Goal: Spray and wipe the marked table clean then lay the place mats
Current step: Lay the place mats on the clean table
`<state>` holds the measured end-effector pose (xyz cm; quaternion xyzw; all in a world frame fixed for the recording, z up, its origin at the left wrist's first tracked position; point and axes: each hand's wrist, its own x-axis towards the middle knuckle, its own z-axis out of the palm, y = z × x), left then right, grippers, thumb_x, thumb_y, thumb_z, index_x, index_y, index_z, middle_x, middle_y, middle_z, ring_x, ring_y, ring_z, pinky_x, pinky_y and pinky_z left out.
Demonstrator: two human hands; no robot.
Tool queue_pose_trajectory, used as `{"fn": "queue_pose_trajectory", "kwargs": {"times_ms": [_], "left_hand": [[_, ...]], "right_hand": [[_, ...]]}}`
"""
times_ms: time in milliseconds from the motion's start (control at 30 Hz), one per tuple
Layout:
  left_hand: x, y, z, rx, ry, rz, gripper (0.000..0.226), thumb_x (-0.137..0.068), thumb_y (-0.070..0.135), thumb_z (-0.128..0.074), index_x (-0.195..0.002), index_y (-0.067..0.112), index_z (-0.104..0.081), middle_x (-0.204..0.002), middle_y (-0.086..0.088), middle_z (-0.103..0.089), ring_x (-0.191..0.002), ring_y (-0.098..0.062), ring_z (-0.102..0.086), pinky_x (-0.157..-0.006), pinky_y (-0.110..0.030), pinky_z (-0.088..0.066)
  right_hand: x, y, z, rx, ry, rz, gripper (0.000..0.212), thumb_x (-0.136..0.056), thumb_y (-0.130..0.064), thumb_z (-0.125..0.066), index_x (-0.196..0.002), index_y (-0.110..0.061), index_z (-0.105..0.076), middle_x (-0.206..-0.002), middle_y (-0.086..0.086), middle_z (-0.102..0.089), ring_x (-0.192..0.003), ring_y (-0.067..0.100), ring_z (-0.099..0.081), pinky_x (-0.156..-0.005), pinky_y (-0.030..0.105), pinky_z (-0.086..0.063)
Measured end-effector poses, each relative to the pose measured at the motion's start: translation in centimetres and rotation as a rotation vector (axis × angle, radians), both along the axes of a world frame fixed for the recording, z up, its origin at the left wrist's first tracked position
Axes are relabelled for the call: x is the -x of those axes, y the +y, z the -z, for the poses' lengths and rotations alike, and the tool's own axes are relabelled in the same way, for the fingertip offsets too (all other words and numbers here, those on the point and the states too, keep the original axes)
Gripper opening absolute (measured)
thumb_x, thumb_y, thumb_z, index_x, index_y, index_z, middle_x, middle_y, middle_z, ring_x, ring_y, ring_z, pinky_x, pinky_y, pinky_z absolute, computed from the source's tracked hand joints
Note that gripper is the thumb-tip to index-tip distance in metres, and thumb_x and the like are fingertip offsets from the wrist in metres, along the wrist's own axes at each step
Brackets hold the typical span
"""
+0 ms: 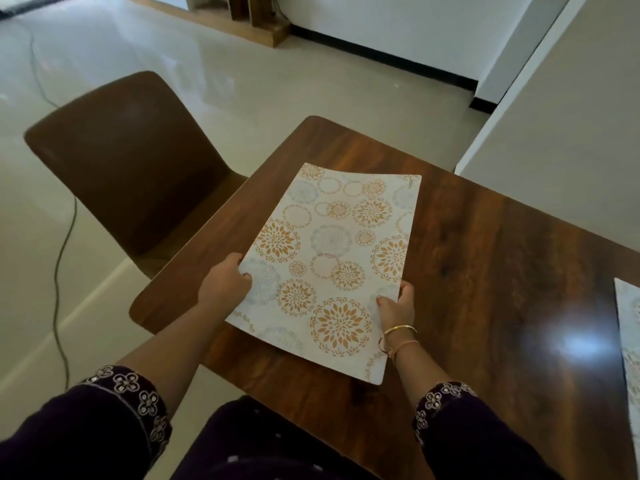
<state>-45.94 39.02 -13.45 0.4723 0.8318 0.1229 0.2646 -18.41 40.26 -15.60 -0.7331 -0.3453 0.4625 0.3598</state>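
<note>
Left hand [225,283], right hand [398,308], fingers [382,300] pinching place mat [332,258] — wooden table [485,271], glossy floor [173,64].

Cream place mat [332,258], orange-and-blue floral circles; dark brown table [502,271]

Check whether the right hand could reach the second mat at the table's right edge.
Probably, but not freely: the right hand grips the patterned mat. Only table surface shows between it and the second mat, with nothing in the way.
</note>
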Motion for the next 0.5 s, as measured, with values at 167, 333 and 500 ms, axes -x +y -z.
{"fn": "queue_pose_trajectory", "kwargs": {"times_ms": [167, 333, 500], "left_hand": [[3.4, 1.1, 1.2, -0.039, 0.023, -0.024, 0.045, -0.094, 0.021, -0.049, -0.138, 0.013, -0.040, -0.124, -0.008, -0.059, -0.101, -0.024, -0.061, -0.084, -0.040, -0.053], [6.8, 3.5, 2.0, -0.092, 0.027, 0.060, 0.037, -0.095, 0.018, -0.048, -0.130, 0.010, -0.046, -0.122, -0.008, -0.059, -0.106, -0.025, -0.057, -0.087, -0.035, -0.048], [10.2, 4.5, 3.5, -0.064, -0.016, 0.146, 0.040, -0.094, 0.020, -0.049, -0.133, 0.013, -0.041, -0.128, -0.008, -0.054, -0.112, -0.025, -0.055, -0.094, -0.038, -0.048]], "right_hand": [[3.6, 1.4, 0.5, 0.025, -0.010, -0.013, 0.037, -0.089, 0.001, -0.047, -0.123, -0.012, -0.041, -0.103, 0.001, -0.055, -0.089, 0.019, -0.053, -0.075, 0.033, -0.043], [7.2, 3.2, 1.0, 0.107, -0.116, -0.040, 0.038, -0.088, 0.000, -0.048, -0.123, -0.008, -0.038, -0.103, 0.002, -0.052, -0.091, 0.021, -0.052, -0.079, 0.033, -0.042], [10.4, 3.3, 1.7, 0.257, -0.334, -0.074, 0.061, -0.082, -0.013, -0.054, -0.139, -0.005, -0.031, -0.136, 0.014, -0.042, -0.120, 0.036, -0.049, -0.099, 0.044, -0.043]]}}
